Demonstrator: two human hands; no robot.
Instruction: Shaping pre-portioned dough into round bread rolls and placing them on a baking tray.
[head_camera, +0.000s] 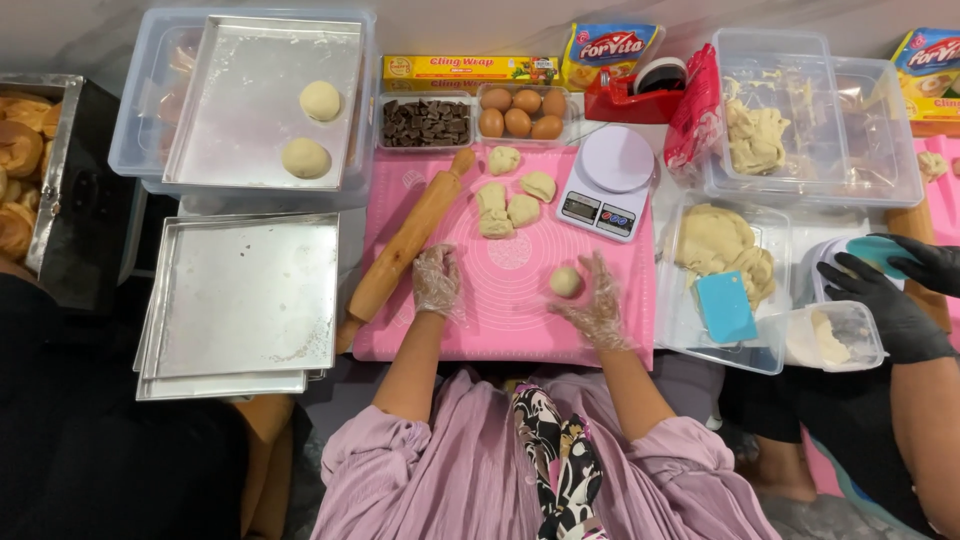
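— What's laid out, big things first?
— A pink mat (510, 290), a rolling pin (405, 245) along its left side, then a dough ball (565, 281) near the mat's middle.
— And the hands?
— Right hand (600, 305) open, fingertips beside the ball; left hand (437, 280) loosely curled, empty.

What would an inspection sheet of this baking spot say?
Surface: pink mat, partly bare.
Job's things: dough ball beside right hand; left hand flat on mat, apart from it.
Clutter: rolling pin, dough pieces, scale, eggs, chocolate chunks, steel trays.
Fingers: both hands open, in clear gloves.
Cables: nothing seen.
Surroundings: another person's black-gloved hands at right.
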